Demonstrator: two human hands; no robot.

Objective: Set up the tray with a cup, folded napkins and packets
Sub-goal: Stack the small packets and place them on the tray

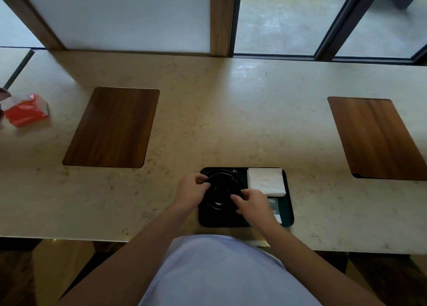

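A dark tray lies on the stone counter near its front edge. On the tray's left half sits a black cup on a black saucer. My left hand grips the cup's left rim and my right hand grips its right side. A folded white napkin lies at the tray's back right. Below it, packets show partly from under my right hand. A small spoon tip peeks out behind the cup.
Two wooden inlay mats are set into the counter, one at the left and one at the far right. A red tissue pack lies at the far left. Windows and wooden posts run along the back edge.
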